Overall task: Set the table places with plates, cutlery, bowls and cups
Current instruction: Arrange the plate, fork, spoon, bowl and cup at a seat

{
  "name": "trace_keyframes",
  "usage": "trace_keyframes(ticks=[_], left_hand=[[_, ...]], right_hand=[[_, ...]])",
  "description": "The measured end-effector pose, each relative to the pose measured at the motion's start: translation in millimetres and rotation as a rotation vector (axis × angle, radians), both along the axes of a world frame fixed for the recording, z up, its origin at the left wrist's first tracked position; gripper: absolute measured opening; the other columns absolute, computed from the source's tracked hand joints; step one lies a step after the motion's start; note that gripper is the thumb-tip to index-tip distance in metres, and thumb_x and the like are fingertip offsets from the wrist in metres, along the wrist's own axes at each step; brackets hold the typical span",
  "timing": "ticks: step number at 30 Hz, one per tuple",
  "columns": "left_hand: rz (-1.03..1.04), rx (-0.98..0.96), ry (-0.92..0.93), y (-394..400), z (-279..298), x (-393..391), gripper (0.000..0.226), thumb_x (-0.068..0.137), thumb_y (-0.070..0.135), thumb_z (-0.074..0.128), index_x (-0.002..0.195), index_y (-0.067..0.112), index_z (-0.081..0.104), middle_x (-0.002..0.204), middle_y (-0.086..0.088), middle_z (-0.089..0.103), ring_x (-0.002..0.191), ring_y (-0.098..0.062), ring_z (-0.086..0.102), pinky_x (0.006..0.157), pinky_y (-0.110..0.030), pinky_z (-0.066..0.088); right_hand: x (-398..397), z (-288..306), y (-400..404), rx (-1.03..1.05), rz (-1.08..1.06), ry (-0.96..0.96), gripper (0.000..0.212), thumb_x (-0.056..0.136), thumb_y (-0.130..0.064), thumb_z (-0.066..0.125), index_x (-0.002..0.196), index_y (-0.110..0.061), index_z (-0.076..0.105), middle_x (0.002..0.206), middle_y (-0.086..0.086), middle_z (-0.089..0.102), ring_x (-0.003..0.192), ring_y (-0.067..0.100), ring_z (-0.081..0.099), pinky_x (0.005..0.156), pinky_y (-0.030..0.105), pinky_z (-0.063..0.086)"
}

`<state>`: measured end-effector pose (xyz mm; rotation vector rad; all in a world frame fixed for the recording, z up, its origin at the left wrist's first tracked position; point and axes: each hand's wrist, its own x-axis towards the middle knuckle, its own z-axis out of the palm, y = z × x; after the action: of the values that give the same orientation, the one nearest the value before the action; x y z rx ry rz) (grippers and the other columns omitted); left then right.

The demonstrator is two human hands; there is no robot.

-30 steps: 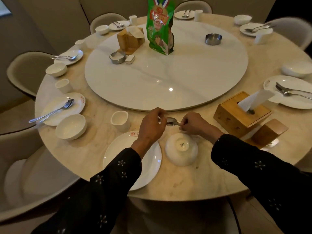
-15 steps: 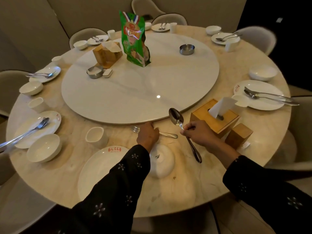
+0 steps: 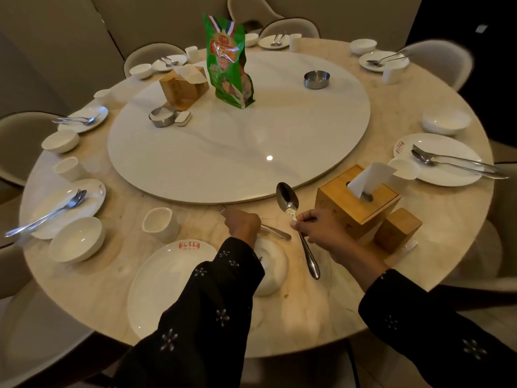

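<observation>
White upturned bowl [image 3: 272, 271] beside bare plate [image 3: 167, 287]

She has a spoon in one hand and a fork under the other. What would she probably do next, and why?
Probably lay the spoon from her right hand on the near plate, then the fork under her left hand. Other places show cutlery resting across plates, and this plate has none.

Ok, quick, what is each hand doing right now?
Left hand: closed over the fork lying on the table.
Right hand: closed on the spoon, held up off the table.
</observation>
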<state>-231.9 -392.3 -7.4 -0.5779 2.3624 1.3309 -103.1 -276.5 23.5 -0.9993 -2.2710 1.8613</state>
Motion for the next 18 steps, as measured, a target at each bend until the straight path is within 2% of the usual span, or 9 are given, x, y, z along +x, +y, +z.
trace_keyframes(ticks=[3, 6, 7, 9, 11, 13, 18], left_hand=[[0.223, 0.233, -0.094, -5, -9, -15, 0.06, 0.062, -0.009, 0.063, 0.118, 0.001, 0.044, 0.114, -0.022, 0.064, 0.094, -0.035, 0.069, 0.073, -0.042, 0.06], [0.293, 0.315, -0.092, -11, -7, -10, 0.051, 0.072, -0.008, 0.067, 0.115, 0.003, 0.042, 0.104, -0.019, 0.063, 0.081, -0.031, 0.07, 0.051, -0.031, 0.055], [0.307, 0.337, -0.082, -14, -1, -5, 0.051, 0.074, -0.007, 0.069, 0.116, 0.003, 0.043, 0.104, -0.018, 0.062, 0.082, -0.03, 0.07, 0.051, -0.03, 0.055], [0.29, 0.382, -0.072, -19, 7, 1, 0.051, 0.071, -0.003, 0.077, 0.115, 0.002, 0.051, 0.106, -0.017, 0.065, 0.086, -0.029, 0.069, 0.065, -0.032, 0.059], [0.258, 0.408, -0.053, -27, 11, 4, 0.04, 0.069, 0.0, 0.082, 0.104, 0.003, 0.062, 0.102, -0.017, 0.068, 0.082, -0.026, 0.069, 0.075, -0.035, 0.061], [0.215, 0.44, -0.003, -35, 17, 10, 0.027, 0.072, -0.001, 0.079, 0.093, 0.005, 0.063, 0.098, -0.016, 0.068, 0.077, -0.023, 0.068, 0.074, -0.033, 0.06], [0.096, 0.467, 0.102, -63, 32, 19, 0.019, 0.077, 0.007, 0.076, 0.094, 0.007, 0.067, 0.097, -0.012, 0.072, 0.082, -0.021, 0.067, 0.074, -0.031, 0.058]], right_hand=[[-2, 5, -3, -0.043, 0.017, -0.003, 0.018, 0.084, -0.016, 0.072, 0.097, -0.004, 0.068, 0.093, 0.009, 0.068, 0.081, 0.015, 0.058, 0.065, 0.025, 0.047], [-4, 8, -6, -0.048, 0.014, 0.004, 0.017, 0.084, -0.016, 0.072, 0.096, -0.005, 0.068, 0.092, 0.009, 0.067, 0.08, 0.015, 0.058, 0.063, 0.025, 0.047], [-5, 10, -6, -0.042, 0.009, 0.009, 0.015, 0.084, -0.017, 0.072, 0.095, -0.006, 0.068, 0.093, 0.009, 0.068, 0.081, 0.015, 0.059, 0.062, 0.024, 0.048], [-7, 14, -9, -0.028, 0.006, 0.013, 0.012, 0.084, -0.018, 0.071, 0.093, -0.01, 0.068, 0.093, 0.007, 0.068, 0.082, 0.015, 0.061, 0.062, 0.024, 0.048], [-9, 19, -13, -0.019, 0.003, 0.013, 0.012, 0.085, -0.018, 0.071, 0.093, -0.01, 0.068, 0.091, 0.006, 0.068, 0.081, 0.015, 0.061, 0.061, 0.024, 0.048], [-12, 24, -20, -0.01, -0.002, 0.015, 0.011, 0.084, -0.019, 0.072, 0.092, -0.011, 0.068, 0.088, 0.004, 0.068, 0.079, 0.014, 0.062, 0.06, 0.023, 0.048], [-11, 35, -52, -0.001, -0.013, 0.04, 0.013, 0.084, -0.016, 0.072, 0.093, -0.007, 0.069, 0.082, 0.004, 0.067, 0.071, 0.012, 0.06, 0.061, 0.023, 0.05]])
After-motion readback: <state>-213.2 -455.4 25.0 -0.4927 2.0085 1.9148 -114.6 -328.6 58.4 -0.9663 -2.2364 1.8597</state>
